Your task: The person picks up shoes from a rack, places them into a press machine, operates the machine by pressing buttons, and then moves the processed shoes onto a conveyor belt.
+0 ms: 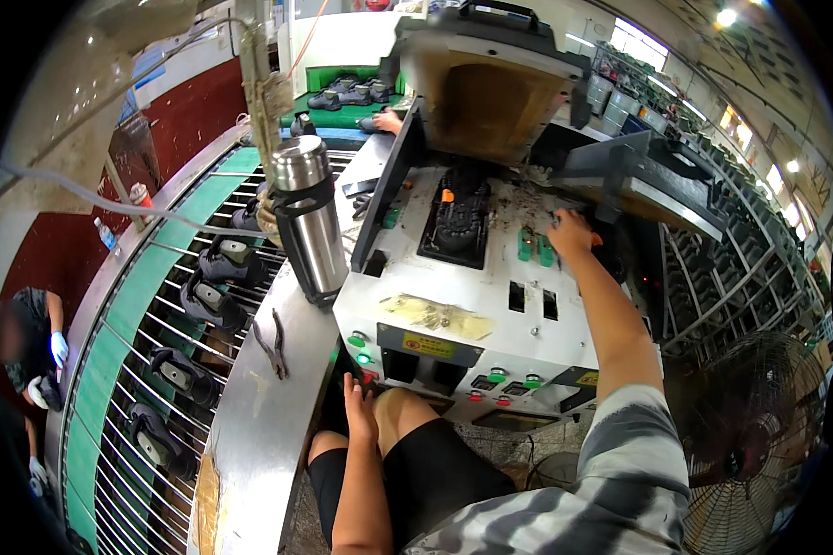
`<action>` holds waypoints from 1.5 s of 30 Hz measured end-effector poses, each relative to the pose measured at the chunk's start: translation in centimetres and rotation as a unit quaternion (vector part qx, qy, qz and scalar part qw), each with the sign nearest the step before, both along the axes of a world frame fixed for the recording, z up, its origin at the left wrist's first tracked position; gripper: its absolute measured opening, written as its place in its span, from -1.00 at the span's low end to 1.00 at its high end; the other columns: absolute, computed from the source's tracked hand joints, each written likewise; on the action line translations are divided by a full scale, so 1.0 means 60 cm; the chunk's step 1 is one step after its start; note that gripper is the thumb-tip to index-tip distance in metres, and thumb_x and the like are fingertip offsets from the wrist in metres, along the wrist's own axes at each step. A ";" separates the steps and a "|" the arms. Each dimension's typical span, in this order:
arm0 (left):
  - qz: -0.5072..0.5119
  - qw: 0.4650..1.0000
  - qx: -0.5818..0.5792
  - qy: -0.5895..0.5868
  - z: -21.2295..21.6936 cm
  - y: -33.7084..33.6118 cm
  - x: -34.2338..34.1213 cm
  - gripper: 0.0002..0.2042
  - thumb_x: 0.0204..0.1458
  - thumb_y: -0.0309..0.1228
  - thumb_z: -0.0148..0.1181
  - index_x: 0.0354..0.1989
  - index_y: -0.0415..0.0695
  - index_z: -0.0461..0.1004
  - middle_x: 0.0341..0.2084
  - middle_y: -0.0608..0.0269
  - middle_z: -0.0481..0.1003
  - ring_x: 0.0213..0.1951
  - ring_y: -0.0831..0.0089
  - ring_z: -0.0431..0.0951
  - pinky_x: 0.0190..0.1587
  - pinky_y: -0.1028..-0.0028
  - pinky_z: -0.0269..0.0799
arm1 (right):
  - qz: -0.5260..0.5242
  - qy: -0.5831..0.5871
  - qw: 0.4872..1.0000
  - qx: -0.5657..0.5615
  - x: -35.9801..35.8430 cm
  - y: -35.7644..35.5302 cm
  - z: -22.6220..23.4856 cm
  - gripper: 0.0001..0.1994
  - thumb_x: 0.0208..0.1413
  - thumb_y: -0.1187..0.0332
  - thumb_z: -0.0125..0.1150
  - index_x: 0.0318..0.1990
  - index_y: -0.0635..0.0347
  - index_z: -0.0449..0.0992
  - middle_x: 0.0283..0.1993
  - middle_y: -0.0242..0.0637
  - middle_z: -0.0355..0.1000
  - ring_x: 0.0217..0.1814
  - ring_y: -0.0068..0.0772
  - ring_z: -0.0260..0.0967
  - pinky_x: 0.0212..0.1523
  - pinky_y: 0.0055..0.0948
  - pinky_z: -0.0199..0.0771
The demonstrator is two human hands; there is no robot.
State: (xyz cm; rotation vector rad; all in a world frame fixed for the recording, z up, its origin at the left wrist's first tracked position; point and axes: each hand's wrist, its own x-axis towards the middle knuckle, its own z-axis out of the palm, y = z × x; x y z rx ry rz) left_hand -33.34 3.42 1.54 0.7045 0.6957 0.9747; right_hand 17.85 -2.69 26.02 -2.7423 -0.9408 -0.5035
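My left hand (360,413) is raised beside the front panel of a white pressing machine (435,296), fingers stretched out, holding nothing. It is close to a red button (368,376) and a lit green button (363,358). My right hand (572,233) reaches over the machine's top at the right station, beside two green blocks (535,246). An orange piece (597,240) shows at its edge; its fingertips are hard to make out. At the left station a black sole-shaped piece (460,215) lies in a dark frame under a raised lid (486,106). The right lid (643,180) is tilted up.
Left of the machine, a steel thermos (310,222) and pliers (270,344) rest on a metal ledge (259,444). Beyond it, several dark shoes (208,301) sit on a roller conveyor. A co-worker's hand (387,121) is at the back. A fan (745,444) stands at right.
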 end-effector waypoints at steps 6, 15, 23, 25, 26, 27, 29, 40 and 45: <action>0.005 1.000 0.023 -0.016 0.065 0.050 0.101 -0.30 0.25 -0.15 -0.10 0.43 -0.14 -0.29 0.44 0.11 -0.27 0.44 0.29 -0.22 0.40 0.26 -0.22 | -0.149 0.051 0.987 -0.009 0.091 -0.145 0.027 -0.28 -0.05 -0.06 0.22 0.27 0.01 0.23 0.26 -0.12 0.22 0.31 -0.02 0.15 0.24 -0.07 0.23; -0.070 0.980 -0.025 0.184 -0.048 -0.002 -0.053 -0.67 0.13 -0.26 0.07 0.03 -0.12 0.40 -0.25 0.23 0.51 -0.30 0.38 0.54 -0.22 0.38 0.48 | -0.209 0.241 0.948 0.018 0.156 -0.158 0.013 -0.06 -0.21 -0.05 0.37 0.31 0.20 0.08 0.29 0.00 0.22 0.29 -0.03 0.24 0.21 -0.16 0.30; -0.020 0.975 -0.067 0.209 -0.098 0.012 -0.052 -0.85 0.08 -0.37 0.07 -0.23 -0.12 0.46 -0.50 0.28 0.47 -0.53 0.47 0.46 -0.49 0.49 0.42 | -0.238 0.195 0.934 0.180 0.055 -0.189 0.050 -0.05 -0.24 0.04 0.40 0.29 0.30 0.07 0.19 0.06 0.32 0.22 -0.01 0.31 0.16 -0.17 0.33; -0.046 0.965 -0.113 0.233 -0.116 0.010 -0.062 -0.86 0.08 -0.41 0.09 -0.24 -0.16 0.45 -0.54 0.30 0.42 -0.59 0.54 0.37 -0.57 0.56 0.34 | -0.233 0.119 0.933 0.248 0.005 -0.200 0.054 -0.06 -0.22 0.01 0.38 0.30 0.31 0.08 0.21 0.09 0.29 0.24 0.02 0.28 0.18 -0.15 0.31; -0.042 0.966 -0.101 0.236 -0.098 0.000 -0.049 -0.87 0.08 -0.41 0.08 -0.24 -0.17 0.44 -0.54 0.29 0.42 -0.59 0.54 0.38 -0.57 0.57 0.34 | -0.211 0.063 0.930 0.294 0.011 -0.220 0.030 -0.06 -0.20 0.01 0.39 0.30 0.31 0.10 0.22 0.09 0.28 0.25 0.05 0.26 0.19 -0.13 0.29; -0.038 0.966 -0.091 0.239 -0.073 -0.012 -0.038 -0.88 0.08 -0.42 0.08 -0.25 -0.18 0.44 -0.54 0.29 0.42 -0.59 0.54 0.38 -0.58 0.58 0.33 | -0.188 0.007 0.923 0.335 0.016 -0.245 0.006 -0.07 -0.19 0.01 0.39 0.30 0.31 0.11 0.23 0.10 0.26 0.25 0.07 0.24 0.20 -0.11 0.27; -0.022 0.972 -0.085 0.216 -0.065 -0.011 -0.045 -0.88 0.08 -0.45 0.06 -0.26 -0.19 0.46 -0.55 0.31 0.45 -0.58 0.57 0.39 -0.54 0.57 0.33 | -0.126 -0.002 0.901 0.414 -0.013 -0.271 -0.020 -0.07 -0.18 0.03 0.42 0.30 0.32 0.11 0.26 0.10 0.21 0.26 0.12 0.20 0.24 -0.10 0.23; -0.126 0.978 0.017 0.163 -0.028 -0.059 -0.057 -0.84 0.10 -0.43 0.12 -0.17 -0.19 0.46 -0.43 0.25 0.48 -0.43 0.51 0.47 -0.36 0.53 0.43 | 0.108 0.098 0.759 0.635 -0.191 -0.336 -0.099 -0.30 -0.10 0.33 0.46 0.14 0.38 0.18 0.08 -0.03 0.34 0.03 -0.13 0.38 0.07 -0.23 0.37; -0.257 0.963 0.071 -0.028 0.142 -0.159 -0.040 -0.46 0.11 -0.29 0.18 0.26 -0.14 0.23 0.09 0.14 0.38 0.07 0.32 0.41 0.06 0.34 0.37 | 0.264 0.410 0.583 0.650 -0.342 -0.286 -0.127 -0.45 -0.03 0.35 0.30 0.12 0.30 0.25 0.02 -0.22 0.35 0.03 -0.31 0.35 0.08 -0.29 0.36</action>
